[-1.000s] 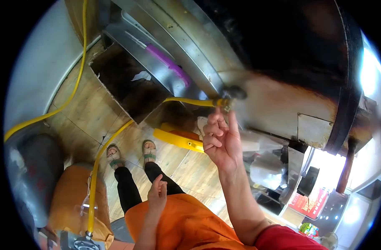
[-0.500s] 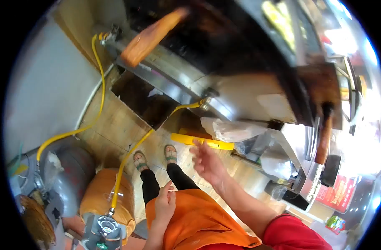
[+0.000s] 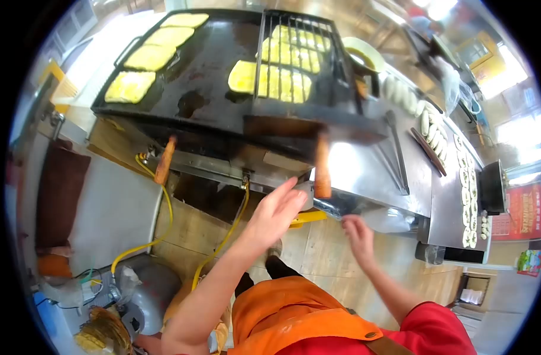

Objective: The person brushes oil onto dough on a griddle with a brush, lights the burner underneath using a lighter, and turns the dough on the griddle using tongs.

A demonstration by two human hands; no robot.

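My left hand [image 3: 277,208] is raised in front of the griddle, fingers stretched out and together, with nothing seen in it. Just beyond its fingertips hangs a wooden handle [image 3: 322,168] on the barred grill lid [image 3: 335,65]. To the right, my right hand [image 3: 359,235] has its fingers curled at the end of a shiny, see-through piece [image 3: 328,208]; whether it grips this is unclear. On the black griddle [image 3: 208,53] lie several yellow-green flatbreads [image 3: 130,87], some of them under the lid bars. A second wooden handle [image 3: 165,160] sticks out at the griddle's left front.
Tongs [image 3: 399,154] and a brown wooden stick [image 3: 428,152] lie on the steel counter [image 3: 365,171]. Rows of pale dough pieces [image 3: 468,195] run along its right side. Yellow gas hoses [image 3: 170,219] cross the floor beside a grey gas cylinder [image 3: 155,290].
The view has tilted up, bringing the griddle top and counter into sight. My left hand has risen from the apron toward the lid handle. My right hand now appears farther right, fingers curled.
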